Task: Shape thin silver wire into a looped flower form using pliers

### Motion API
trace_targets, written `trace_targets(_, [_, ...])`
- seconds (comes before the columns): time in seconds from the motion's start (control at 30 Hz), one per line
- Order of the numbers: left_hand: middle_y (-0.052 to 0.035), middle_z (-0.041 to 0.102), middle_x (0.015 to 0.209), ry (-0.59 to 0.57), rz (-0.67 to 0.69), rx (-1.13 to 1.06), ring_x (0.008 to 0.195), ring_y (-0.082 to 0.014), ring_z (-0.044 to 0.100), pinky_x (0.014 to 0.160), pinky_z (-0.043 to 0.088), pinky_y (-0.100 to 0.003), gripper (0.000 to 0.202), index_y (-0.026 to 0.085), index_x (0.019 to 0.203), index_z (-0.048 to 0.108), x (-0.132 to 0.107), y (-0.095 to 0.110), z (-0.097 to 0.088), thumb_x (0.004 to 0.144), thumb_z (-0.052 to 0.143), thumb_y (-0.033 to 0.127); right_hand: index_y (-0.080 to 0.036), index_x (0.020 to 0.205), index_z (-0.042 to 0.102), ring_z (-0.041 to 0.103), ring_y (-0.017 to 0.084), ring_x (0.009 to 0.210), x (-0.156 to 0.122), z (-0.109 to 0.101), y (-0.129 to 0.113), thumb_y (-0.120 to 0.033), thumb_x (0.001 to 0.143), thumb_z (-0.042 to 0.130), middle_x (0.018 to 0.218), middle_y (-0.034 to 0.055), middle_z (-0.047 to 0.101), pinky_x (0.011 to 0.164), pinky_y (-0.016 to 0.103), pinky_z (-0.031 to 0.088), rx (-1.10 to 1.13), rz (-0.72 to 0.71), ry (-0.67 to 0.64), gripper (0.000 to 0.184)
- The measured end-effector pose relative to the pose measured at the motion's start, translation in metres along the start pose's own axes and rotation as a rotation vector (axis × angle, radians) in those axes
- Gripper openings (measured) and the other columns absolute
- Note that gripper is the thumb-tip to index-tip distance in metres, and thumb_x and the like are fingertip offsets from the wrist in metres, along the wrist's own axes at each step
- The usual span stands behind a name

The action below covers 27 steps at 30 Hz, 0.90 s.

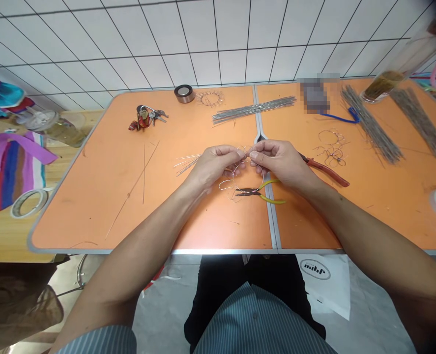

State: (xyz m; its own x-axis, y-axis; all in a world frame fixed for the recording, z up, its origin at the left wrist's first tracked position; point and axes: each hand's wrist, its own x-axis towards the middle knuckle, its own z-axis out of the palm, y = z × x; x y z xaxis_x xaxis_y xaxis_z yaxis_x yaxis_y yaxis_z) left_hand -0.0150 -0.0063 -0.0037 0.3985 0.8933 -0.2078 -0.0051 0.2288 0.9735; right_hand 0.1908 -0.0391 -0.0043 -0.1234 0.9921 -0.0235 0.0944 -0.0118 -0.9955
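Note:
My left hand [215, 161] and my right hand [278, 160] meet over the middle of the orange table [92, 206]. Both pinch a thin bent wire shape [240, 173] with looped petals, the fingertips close together at its top. Part of the wire hangs below the hands, just above the table. Yellow-handled pliers [264, 194] lie right under the wire. Red-handled pliers [326, 171] lie beside my right wrist. A few loose straight wires [186, 162] lie just left of my left hand.
Bundles of straight wire [252, 109] lie at the back centre and the back right [372, 125]. Bent wire pieces [332, 147], a tape roll [184, 93], a finished wire flower [209, 98] and keys [146, 118] are on the table. A jar [398, 73] stands far right.

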Motion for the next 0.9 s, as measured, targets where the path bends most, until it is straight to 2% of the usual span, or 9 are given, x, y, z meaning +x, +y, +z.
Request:
trace_targets(0.1, [-0.0032,0.073,0.077,0.006,0.049,0.010,0.067,-0.0118,0.063,0.067,0.051,-0.026,0.026,0.017,0.076,0.077,0.000,-0.001,0.000,0.080,0.089,0.040,-0.019,0.093,0.076,0.061,0.012,0.063,0.000,0.000,0.001,-0.038,0.090,0.087,0.080,0.0022,0.070,0.055,0.025,0.048,-0.009,0.025,-0.010,0.022])
trace_targets(0.23, [-0.0039,0.075,0.077,-0.043,0.045,0.025,0.065,-0.0114,0.063,0.066,0.050,-0.026,0.025,0.017,0.076,0.075,0.001,-0.004,0.003,0.076,0.092,0.035,-0.019,0.093,0.076,0.061,0.012,0.063,0.000,0.001,0.001,-0.044,0.088,0.089,0.081,0.0022,0.071,0.055,0.026,0.049,-0.009,0.027,-0.012,0.029])
trace_targets(0.33, [-0.0036,0.075,0.076,-0.032,0.078,0.008,0.063,-0.0107,0.064,0.065,0.053,-0.025,0.026,0.017,0.076,0.073,0.002,0.005,-0.007,0.077,0.091,0.036,-0.020,0.095,0.076,0.063,0.012,0.065,-0.002,0.001,-0.001,-0.043,0.092,0.085,0.083,0.0027,0.073,0.058,0.026,0.051,-0.046,-0.005,0.022,0.025])
trace_targets(0.47, [-0.0024,0.076,0.079,0.192,0.198,-0.055,0.063,-0.0119,0.067,0.063,0.056,-0.024,0.030,0.020,0.079,0.070,0.006,0.032,-0.041,0.078,0.092,0.040,-0.020,0.098,0.077,0.064,0.013,0.066,-0.002,0.000,-0.005,-0.033,0.095,0.077,0.085,0.0028,0.073,0.063,0.029,0.053,-0.169,-0.048,0.092,0.014])
trace_targets(0.6, [-0.0015,0.077,0.080,0.379,0.247,-0.154,0.071,-0.0152,0.072,0.066,0.060,-0.025,0.031,0.025,0.082,0.068,0.010,0.051,-0.077,0.079,0.092,0.044,-0.020,0.098,0.080,0.069,0.019,0.076,0.009,0.004,-0.009,-0.026,0.093,0.072,0.087,0.0045,0.077,0.070,0.034,0.053,-0.515,-0.155,0.089,0.011])
trace_targets(0.73, [-0.0015,0.080,0.084,0.452,0.265,-0.217,0.081,-0.0206,0.076,0.065,0.061,-0.029,0.030,0.031,0.091,0.071,0.015,0.052,-0.095,0.078,0.091,0.050,-0.020,0.101,0.083,0.072,0.025,0.095,0.039,0.026,-0.017,-0.018,0.094,0.062,0.105,0.0074,0.082,0.084,0.038,0.051,-0.855,-0.376,-0.059,0.022])
trace_targets(0.83, [-0.0014,0.081,0.087,0.471,0.295,-0.238,0.090,-0.0230,0.078,0.065,0.060,-0.031,0.028,0.031,0.089,0.070,0.018,0.049,-0.102,0.080,0.089,0.049,-0.020,0.106,0.084,0.069,0.027,0.100,0.068,0.052,-0.020,-0.019,0.096,0.061,0.110,0.0105,0.080,0.086,0.039,0.047,-1.021,-0.431,-0.183,0.025])
trace_targets(0.9, [-0.0019,0.081,0.088,0.462,0.312,-0.273,0.091,-0.0229,0.078,0.066,0.060,-0.032,0.026,0.030,0.089,0.070,0.021,0.047,-0.107,0.082,0.088,0.046,-0.019,0.109,0.084,0.068,0.027,0.098,0.085,0.070,-0.020,-0.021,0.097,0.062,0.110,0.0113,0.079,0.085,0.039,0.045,-1.053,-0.420,-0.244,0.025])
